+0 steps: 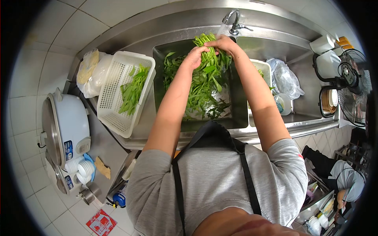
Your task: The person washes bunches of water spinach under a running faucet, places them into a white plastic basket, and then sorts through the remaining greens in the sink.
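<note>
Both of my hands are closed around the stems of a bunch of leafy greens (209, 59), which look like water spinach. My left hand (195, 57) grips the bunch from the left, and my right hand (223, 43) holds it from the right, close under the running faucet (233, 24). Leaves from the bunch hang into the left sink basin (240, 106), where more greens (197, 98) lie in water. To the left, a white perforated basket (110, 90) holds another heap of greens (134, 92).
The right basin has a second white basket (263, 69), a plastic bag (285, 78) and a small tub (284, 103). A fan (352, 82) stands far right. At left are a large cooker (71, 126) and stacked bowls (84, 169). Another person (346, 179) is at lower right.
</note>
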A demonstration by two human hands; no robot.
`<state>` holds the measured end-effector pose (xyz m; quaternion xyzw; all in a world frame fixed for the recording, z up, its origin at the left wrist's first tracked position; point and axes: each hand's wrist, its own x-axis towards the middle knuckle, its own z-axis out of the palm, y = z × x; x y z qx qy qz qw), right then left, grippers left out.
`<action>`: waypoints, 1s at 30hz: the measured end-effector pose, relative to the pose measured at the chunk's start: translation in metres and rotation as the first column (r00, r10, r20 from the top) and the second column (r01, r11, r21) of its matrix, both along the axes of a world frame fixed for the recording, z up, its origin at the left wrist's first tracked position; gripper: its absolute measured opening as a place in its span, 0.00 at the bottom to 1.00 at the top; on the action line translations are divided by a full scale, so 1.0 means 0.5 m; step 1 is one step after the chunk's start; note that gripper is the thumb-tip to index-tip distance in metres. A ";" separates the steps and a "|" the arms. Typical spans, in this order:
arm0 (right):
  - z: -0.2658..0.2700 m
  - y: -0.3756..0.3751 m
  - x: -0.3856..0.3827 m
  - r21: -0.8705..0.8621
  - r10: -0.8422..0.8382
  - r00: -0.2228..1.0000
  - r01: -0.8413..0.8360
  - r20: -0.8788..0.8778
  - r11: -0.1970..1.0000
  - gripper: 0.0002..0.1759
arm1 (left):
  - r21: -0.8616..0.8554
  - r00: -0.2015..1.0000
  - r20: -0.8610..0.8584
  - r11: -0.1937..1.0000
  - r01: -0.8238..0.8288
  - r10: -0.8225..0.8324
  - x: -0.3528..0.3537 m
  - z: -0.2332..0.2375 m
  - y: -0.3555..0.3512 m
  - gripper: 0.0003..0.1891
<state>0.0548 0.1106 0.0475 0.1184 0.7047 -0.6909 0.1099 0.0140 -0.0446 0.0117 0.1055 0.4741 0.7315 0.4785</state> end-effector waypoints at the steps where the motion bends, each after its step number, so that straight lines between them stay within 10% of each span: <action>1: -0.013 0.009 -0.005 0.002 -0.003 1.000 0.003 -0.002 1.000 0.18 | 0.002 1.000 -0.002 1.000 0.003 -0.003 -0.006 -0.010 0.012 0.18; 3: -0.038 0.021 -0.009 -0.358 -0.233 0.970 0.193 -0.072 0.914 0.19 | 0.070 0.962 0.132 0.966 -0.249 0.239 -0.008 -0.019 0.029 0.15; 8: -0.069 0.049 -0.014 -0.391 -0.345 0.931 0.273 -0.124 0.879 0.22 | -0.015 0.907 0.062 0.909 -0.416 0.416 0.008 0.002 0.056 0.12; 10: -0.060 0.045 -0.011 -0.161 -0.295 0.954 0.284 -0.052 0.945 0.20 | -0.543 0.901 -0.301 0.721 -0.431 0.313 0.007 0.002 0.062 0.25; 12: -0.064 0.047 -0.013 -0.181 -0.219 0.974 0.204 -0.066 0.962 0.19 | -0.583 0.912 -0.290 0.702 -0.408 0.289 0.002 -0.005 0.052 0.33; 14: -0.023 0.031 0.007 -0.290 -0.150 0.980 0.107 -0.130 0.951 0.18 | -0.015 0.925 -0.077 0.928 -0.373 0.371 -0.002 -0.030 0.042 0.33; 24: -0.030 0.008 -0.022 -0.292 -0.226 0.971 0.195 -0.077 0.936 0.17 | -0.129 0.766 -0.605 0.922 -0.364 0.218 -0.007 0.002 0.017 0.18; 30: -0.027 0.042 0.011 -0.334 -0.363 0.928 0.319 -0.078 0.887 0.16 | 0.003 0.586 -0.471 0.666 -0.746 0.659 -0.061 -0.049 -0.087 0.14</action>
